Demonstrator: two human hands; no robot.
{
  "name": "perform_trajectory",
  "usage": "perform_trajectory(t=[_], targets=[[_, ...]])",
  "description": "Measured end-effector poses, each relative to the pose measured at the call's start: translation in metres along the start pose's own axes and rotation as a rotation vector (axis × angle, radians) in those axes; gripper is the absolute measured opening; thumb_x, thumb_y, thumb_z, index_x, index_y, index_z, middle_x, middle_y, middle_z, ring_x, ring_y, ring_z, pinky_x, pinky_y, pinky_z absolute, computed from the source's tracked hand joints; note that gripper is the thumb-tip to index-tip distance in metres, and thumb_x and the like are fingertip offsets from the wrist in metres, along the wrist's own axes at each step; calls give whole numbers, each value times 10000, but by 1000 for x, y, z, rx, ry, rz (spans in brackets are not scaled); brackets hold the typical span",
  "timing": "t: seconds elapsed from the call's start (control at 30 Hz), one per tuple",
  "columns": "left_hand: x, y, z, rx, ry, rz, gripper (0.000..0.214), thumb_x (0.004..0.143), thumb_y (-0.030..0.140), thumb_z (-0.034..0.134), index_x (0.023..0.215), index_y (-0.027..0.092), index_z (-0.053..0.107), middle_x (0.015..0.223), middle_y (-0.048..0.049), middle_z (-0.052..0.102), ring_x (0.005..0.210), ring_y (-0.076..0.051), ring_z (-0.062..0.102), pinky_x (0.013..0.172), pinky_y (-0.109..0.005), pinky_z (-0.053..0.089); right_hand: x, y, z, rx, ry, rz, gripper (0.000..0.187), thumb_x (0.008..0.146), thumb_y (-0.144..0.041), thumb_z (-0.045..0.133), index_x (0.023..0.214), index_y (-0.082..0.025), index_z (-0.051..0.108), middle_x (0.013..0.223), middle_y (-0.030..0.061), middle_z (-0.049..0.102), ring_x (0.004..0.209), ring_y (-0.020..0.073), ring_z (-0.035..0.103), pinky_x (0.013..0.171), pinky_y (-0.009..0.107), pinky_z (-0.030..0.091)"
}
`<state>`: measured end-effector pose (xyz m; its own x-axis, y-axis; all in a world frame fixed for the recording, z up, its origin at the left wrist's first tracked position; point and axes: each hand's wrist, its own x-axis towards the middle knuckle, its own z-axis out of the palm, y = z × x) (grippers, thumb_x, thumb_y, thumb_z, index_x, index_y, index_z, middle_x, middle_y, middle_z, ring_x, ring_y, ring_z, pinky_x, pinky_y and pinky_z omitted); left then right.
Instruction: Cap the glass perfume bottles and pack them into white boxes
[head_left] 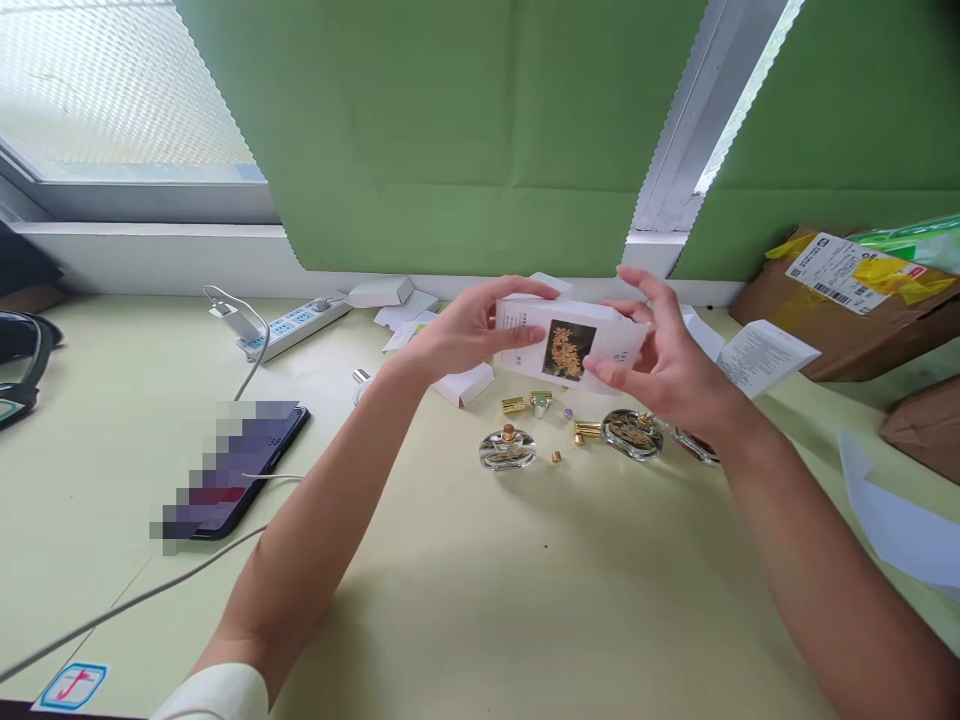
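Box (568, 349) between left hand (466, 332) and right hand (673, 365), phone (271, 452) left of bottles (508, 452) on table (480, 600).

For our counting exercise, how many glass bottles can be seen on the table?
3 visible: a clear bottle in the middle, a dark-patterned bottle to its right, and a third bottle partly hidden behind the right hand. More may be hidden.

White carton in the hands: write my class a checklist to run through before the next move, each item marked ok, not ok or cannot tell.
1. Left hand holding the white carton: ok.
2. Right hand supporting its other end: ok.
3. Carton's contents known: cannot tell, inside hidden.
4. Copper-necked glass bottle clear of both hands: ok.
5. Gold-coloured parts gathered together: not ok, scattered.
6. Phone clear of both hands: ok.
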<state>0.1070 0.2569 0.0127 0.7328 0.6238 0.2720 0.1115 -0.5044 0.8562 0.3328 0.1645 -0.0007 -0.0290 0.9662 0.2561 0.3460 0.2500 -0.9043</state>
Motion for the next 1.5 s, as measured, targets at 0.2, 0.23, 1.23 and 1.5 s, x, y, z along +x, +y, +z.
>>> perform_trajectory(t=[0.2,0.23,1.23,1.5], targets=[[-6,-3,-23,274,39,44,486,833,341,677,1300,290,551,1179,-63,572,936,-164,555,726,-270,471,4,11,-12,-146,-41,61,541,724,-464,768,1216,-347,577,1060,31,645,991,248,647,878,452,561],[-7,-3,-24,336,31,49,475,838,331,669,1298,296,558,1191,-64,565,956,-170,550,740,-274,464,4,10,-12,-155,-47,46,461,734,-466,763,1152,-346,610,1016,23,660,953,245,656,883,467,554],[-4,1,-9,448,-44,143,437,879,299,618,1290,289,467,1291,-27,575,1132,-170,567,992,-332,468,10,21,-2,-648,155,-525,75,912,-311,616,947,-254,649,882,27,691,801,201,631,688,333,480],[-16,-23,-47,707,-310,-409,652,773,405,658,1382,403,425,1242,-55,572,1017,-252,582,812,-397,508,14,30,-11,-675,301,-490,113,911,-358,604,884,-261,657,829,21,667,724,192,603,627,317,439]])
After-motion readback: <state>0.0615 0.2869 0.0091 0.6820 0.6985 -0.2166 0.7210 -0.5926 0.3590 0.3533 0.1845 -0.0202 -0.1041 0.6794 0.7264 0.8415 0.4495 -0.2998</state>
